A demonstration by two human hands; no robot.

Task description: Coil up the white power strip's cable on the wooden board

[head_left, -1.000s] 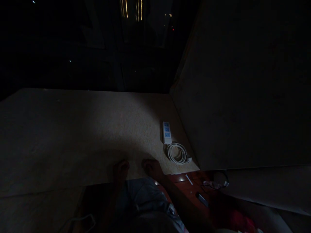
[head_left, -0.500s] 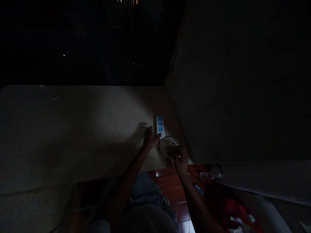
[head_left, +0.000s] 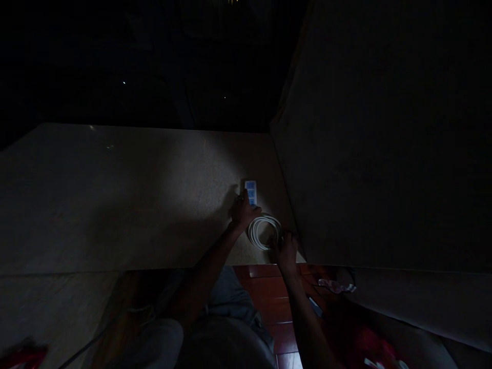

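Observation:
A white power strip with blue socket faces lies lengthwise on the pale slab. My left hand is on its near end, the fingers along its left side and the thumb across the end by the cable. Just below sits the strip's white cable, wound into a round coil of several loops. At the coil's lower right edge, my right hand pinches the loops between thumb and fingers. Dim light leaves the fingertips of both hands partly unclear.
The pale slab ends at a dark wall on the right. Below its front edge is a reddish wooden floor, with a small bluish flat object on it. A red item shows at the lower left.
My left hand has moved farther onto the near part of the power strip. The right hand has shifted slightly at the coil's edge, which shows more fully. The camera view has tilted a little.

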